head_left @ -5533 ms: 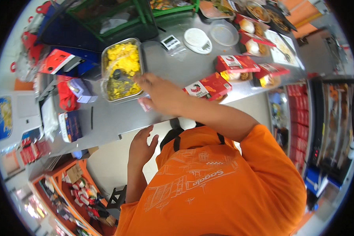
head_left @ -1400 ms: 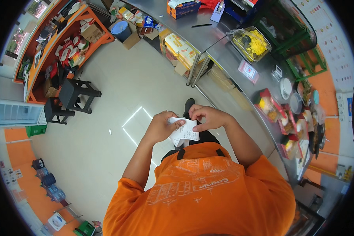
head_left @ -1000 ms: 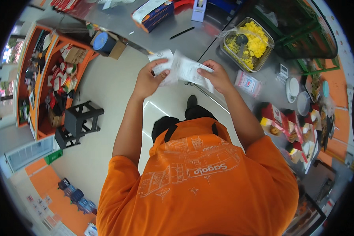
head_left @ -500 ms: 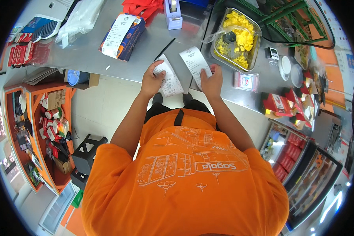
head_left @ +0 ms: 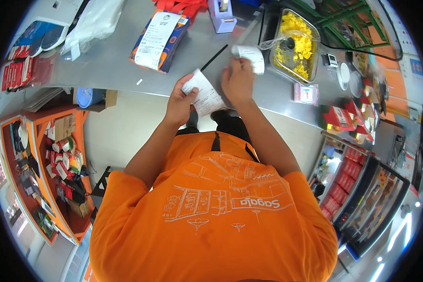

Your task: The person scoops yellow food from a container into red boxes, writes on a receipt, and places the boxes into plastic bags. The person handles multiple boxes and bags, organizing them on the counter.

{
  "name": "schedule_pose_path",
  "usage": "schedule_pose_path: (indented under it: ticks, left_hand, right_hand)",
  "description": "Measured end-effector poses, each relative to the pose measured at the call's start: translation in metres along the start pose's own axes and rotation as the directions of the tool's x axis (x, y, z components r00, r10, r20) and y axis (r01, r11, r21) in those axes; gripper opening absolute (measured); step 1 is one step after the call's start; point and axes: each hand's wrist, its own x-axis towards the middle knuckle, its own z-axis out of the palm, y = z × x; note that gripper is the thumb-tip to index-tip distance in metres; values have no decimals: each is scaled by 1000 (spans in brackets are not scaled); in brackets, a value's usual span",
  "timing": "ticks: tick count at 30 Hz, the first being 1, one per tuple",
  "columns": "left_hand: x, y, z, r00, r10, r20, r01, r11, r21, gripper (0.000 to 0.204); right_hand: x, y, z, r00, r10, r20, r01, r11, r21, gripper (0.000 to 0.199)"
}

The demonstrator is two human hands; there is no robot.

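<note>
From here the right hand (head_left: 238,83) covers part of a curled slip (head_left: 254,57), the left hand (head_left: 179,99) part of a flatter slip (head_left: 205,96). At twelve o'clock a tape dispenser (head_left: 223,23) is cut off; at eight, a sleeve (head_left: 124,197) partly hides a black stool (head_left: 99,190).

Bright, even light fills the view, leaving a dull sheen on the table (head_left: 103,77). Below the table's right end, white streaks (head_left: 400,232) glare. Below its left end, the shelf (head_left: 29,136) bows with the lens; blackness rings the view.
</note>
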Motion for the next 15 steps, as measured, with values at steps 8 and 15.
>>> schedule_pose_path:
  ticks: [8, 15]
  left_hand:
    - [19, -11, -13, 986, 124, -113, -151, 945, -290, 49]
    - [13, -28, -38, 777, 598, -197, -322, 647, 691, 36]
  right_hand:
    - [-27, 12, -26, 641, -300, 706, -483, 557, 675, 44]
    - [-42, 27, -33, 765, 92, 637, -311, 920, 240, 39]
